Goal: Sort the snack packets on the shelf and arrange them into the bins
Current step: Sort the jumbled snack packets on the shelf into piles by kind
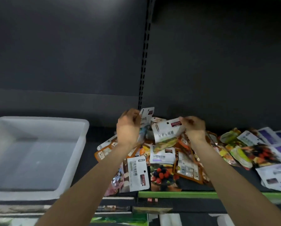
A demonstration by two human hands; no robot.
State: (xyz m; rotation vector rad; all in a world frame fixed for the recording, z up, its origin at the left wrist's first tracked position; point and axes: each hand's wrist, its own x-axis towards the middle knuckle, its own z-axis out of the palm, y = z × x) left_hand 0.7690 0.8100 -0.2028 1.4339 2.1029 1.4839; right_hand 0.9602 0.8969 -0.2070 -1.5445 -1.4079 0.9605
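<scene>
Where packets (pixel 167 162) crowd it: dark shelf (pixel 193 183), green-edged, beside translucent bin (pixel 81 144).

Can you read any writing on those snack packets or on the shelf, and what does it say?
"巧克力味奶糖": down the white packet at the pile's front edge.
White packet in the right hand: large characters, too blurred to read.
Packet in the left hand: print too small.
Shelf-edge tags: unreadable.
Purple packets: blurred.

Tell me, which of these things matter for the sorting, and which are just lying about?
Part of the job:
- left hand holding a white packet
- right hand holding another packet
- packet pile
- clear bin

Just there:
- green shelf edge
- slotted upright
- goods on the shelf below
</scene>
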